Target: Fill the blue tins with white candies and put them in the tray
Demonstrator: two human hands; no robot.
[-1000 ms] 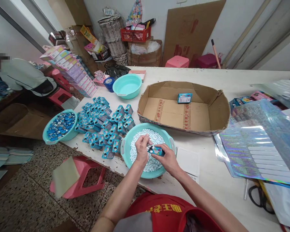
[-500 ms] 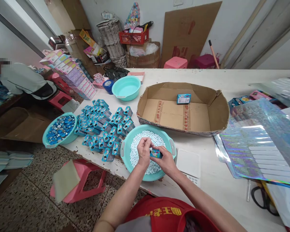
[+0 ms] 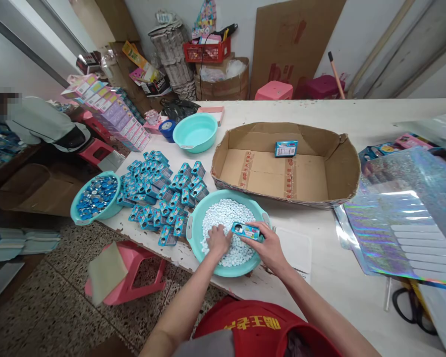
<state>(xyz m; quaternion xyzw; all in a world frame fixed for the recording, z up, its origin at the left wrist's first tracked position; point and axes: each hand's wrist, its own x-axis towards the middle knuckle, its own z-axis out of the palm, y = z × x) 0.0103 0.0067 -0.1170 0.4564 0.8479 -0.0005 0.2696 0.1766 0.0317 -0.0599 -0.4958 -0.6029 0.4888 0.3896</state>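
My right hand grips a small blue box over the right side of a mint-green bowl. The box lies sideways, its printed face up, with a round hole near its left end. White pellets, like small candies, fill the bowl. Among them, on the left side, rests my left hand, its fingers a little apart and bent down, the tips partly hidden by the pellets. Left of the bowl, many similar blue boxes stand grouped on the white table.
Behind the bowl sits a low cardboard box with one blue packet inside. Another mint bowl stands at the back; one with blue and silver pieces is at the left edge. Shiny sheets and scissors lie right. A person sits far left.
My left hand has left the box and lowered into the white pellets. My right hand has moved slightly right with the box, turning its printed face and hole more into view.
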